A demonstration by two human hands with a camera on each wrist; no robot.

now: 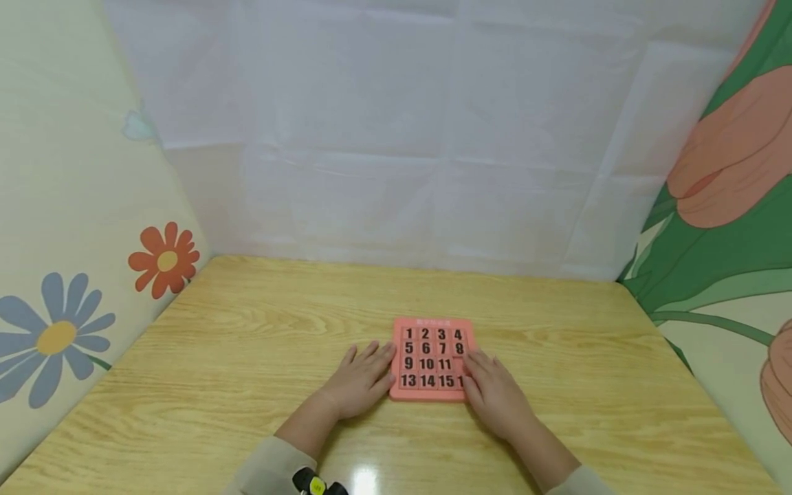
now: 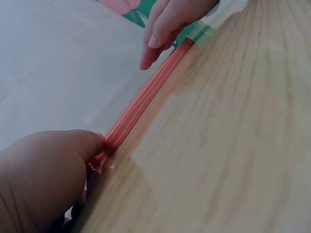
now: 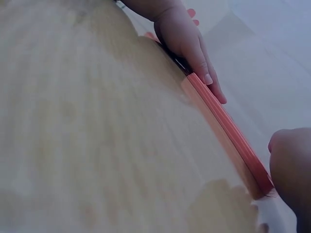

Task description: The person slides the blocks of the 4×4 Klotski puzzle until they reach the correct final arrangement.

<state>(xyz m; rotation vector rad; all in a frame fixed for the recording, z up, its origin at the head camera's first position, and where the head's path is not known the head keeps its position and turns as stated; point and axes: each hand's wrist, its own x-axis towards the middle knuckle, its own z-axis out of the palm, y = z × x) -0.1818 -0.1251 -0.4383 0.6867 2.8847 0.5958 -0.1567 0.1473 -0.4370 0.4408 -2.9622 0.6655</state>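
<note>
A pink number slide puzzle [image 1: 433, 395] lies flat on the wooden table, its black numerals in rows running from 1 at the upper left. My left hand [image 1: 361, 381] rests at its left edge, fingers extended and fingertips against the frame. On the other side my right hand [image 1: 497, 397] lays its fingers over the right edge, partly covering the tile right of 15. The place right of 11 shows no numeral where visible. In the left wrist view the puzzle's pink side [image 2: 146, 99] runs between both hands; the right wrist view shows its front side [image 3: 228, 128] too.
The wooden table [image 1: 247, 330] meets a white sheet [image 1: 396, 137] hung at the back. Flower-printed cloth stands on the left [image 1: 56, 206] and right [image 1: 730, 247]. A black and yellow-green wrist device [image 1: 317, 485] sits at the left sleeve.
</note>
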